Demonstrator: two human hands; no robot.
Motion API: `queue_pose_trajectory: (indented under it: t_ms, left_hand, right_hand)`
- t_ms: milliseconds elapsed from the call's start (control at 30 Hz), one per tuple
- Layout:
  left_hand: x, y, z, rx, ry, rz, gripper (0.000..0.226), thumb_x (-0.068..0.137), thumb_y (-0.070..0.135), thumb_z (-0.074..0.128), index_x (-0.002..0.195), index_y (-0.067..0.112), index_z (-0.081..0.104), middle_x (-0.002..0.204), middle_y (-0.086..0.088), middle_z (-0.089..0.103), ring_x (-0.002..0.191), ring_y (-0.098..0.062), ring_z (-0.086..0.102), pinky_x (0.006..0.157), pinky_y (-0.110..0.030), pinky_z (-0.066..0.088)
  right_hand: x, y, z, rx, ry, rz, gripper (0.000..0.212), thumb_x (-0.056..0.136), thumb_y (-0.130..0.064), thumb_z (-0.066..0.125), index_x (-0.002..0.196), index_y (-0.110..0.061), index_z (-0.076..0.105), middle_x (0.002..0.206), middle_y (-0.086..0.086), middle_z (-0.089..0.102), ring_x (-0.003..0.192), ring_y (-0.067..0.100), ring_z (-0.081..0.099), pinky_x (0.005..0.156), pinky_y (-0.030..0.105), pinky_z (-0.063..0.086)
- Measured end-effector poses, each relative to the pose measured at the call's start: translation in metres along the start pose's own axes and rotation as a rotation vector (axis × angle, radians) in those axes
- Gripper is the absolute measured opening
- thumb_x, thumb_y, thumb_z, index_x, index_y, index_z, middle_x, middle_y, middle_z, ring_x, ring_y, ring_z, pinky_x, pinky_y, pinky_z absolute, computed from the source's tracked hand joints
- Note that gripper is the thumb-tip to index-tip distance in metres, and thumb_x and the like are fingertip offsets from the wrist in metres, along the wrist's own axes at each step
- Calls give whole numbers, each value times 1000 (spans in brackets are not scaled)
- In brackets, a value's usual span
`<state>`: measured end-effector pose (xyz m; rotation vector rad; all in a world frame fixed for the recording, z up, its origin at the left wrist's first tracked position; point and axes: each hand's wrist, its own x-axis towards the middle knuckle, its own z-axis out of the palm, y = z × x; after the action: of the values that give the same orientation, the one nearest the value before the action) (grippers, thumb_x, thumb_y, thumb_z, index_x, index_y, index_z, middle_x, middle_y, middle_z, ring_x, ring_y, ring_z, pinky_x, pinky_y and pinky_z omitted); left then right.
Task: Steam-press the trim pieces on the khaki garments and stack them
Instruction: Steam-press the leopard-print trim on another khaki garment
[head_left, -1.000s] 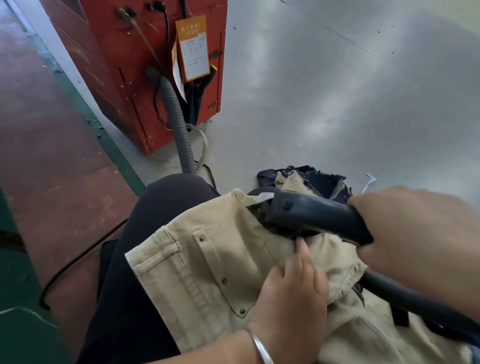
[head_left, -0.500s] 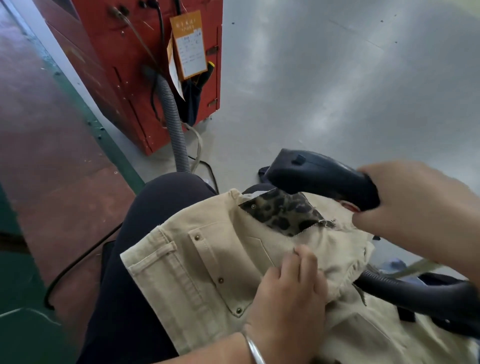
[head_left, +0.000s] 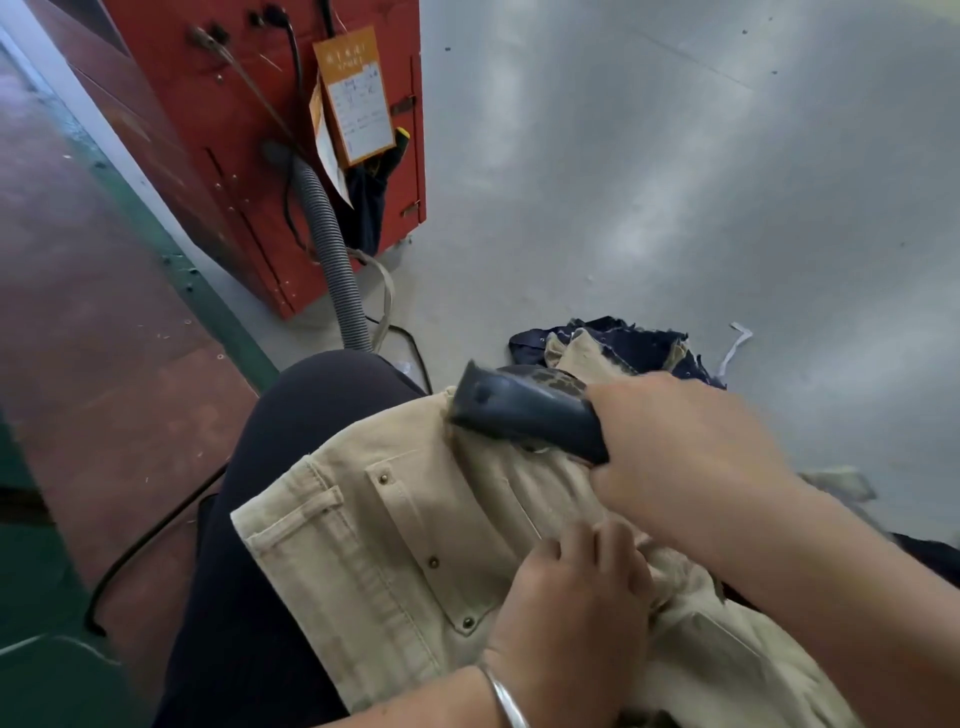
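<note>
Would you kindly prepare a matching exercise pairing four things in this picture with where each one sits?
Things:
1. steam iron head
2. left hand
3. orange tag
4. corrugated grey hose

Places:
A. hanging on the red cabinet
B. gripped in the right hand
C. running from the cabinet down to the floor
D. holding the khaki garment on the lap

Pairs: 1-B, 2-D, 3-A, 4-C

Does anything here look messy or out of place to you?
A little. A crumpled heap of navy and khaki cloth lies on the grey floor, not stacked, and a loose white strip lies beside it. The khaki garment on the lap looks fine.
</note>
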<state>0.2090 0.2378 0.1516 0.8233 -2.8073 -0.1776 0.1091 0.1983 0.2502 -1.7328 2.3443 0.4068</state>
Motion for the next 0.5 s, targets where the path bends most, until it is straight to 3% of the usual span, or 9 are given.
queue_pose_trajectory:
  t_ms: [133,233,300,400,500]
  left_hand:
    - [-1,2,-1,14,25,-40,24,70,20,45,62,26,67,65,7,61,50,-12,52,43,-19,35]
    - [-3,-5,-2,-10,67,-29,9,65,24,56,60,25,63,63,8,58,51,-12,52,42,-20,36]
    - [-1,-13,-3,-86,108,-47,8,59,26,67,58,23,60,63,6,57,52,-14,53,40,-21,37]
    - [1,-19,-7,-165,126,-82,12,64,33,61,61,22,61,66,5,58,55,-14,55,41,-24,37]
    - [2,-20,-10,-155,98,-96,17,69,39,56,65,22,60,70,5,57,59,-14,56,45,-25,38]
  right_hand:
    - [37,11,-8,280,145,70,15,83,-26,64,84,-22,50,67,-5,45,67,25,52,58,28,37]
    - [40,33,-16,463,202,52,21,78,-33,71,81,-16,58,64,2,59,62,26,64,53,31,46]
    - [32,45,-18,556,215,40,30,71,-42,76,76,-16,60,59,2,62,60,28,65,53,33,48]
    - [20,57,-14,588,214,58,37,69,-51,77,72,-18,60,51,-1,58,55,23,63,51,31,44]
    - [15,65,-7,589,234,46,29,76,-43,76,79,-17,63,57,4,62,59,26,65,55,37,50]
